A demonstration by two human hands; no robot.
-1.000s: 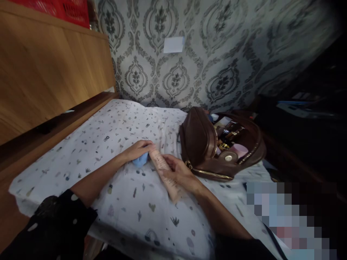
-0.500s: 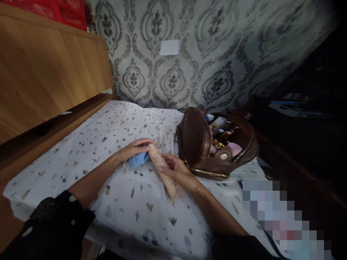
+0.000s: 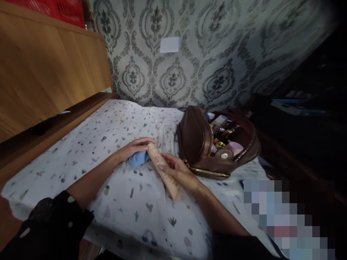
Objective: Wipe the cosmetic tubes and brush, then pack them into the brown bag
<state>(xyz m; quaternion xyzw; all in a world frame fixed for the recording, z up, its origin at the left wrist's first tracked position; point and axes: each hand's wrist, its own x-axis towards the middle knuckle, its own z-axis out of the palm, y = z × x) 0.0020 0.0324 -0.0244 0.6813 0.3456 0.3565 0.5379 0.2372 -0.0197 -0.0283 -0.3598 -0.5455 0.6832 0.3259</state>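
- Peach plastic tube point(image 3: 156, 159) lies slanted in the right hand point(image 3: 180, 173), whose fingers point(image 3: 165, 167) curl round its middle and pinch it, apparently to steady it; the crimped end points back toward the person.
- Just beyond those fingers, the left hand point(image 3: 134, 148) has its fingers pressed together over a blue cloth point(image 3: 137, 159), bunched against the tube's far end so that the cloth seems to meet the cap.
- Beneath both hands, a printed white sheet point(image 3: 108, 130) carries everything.
- Right of the fingers and farther off, a brown leather bag point(image 3: 195, 139) lies unzipped with small cosmetics showing inside, probably kept near for reach.
- Farthest away is patterned wallpaper point(image 3: 195, 54).
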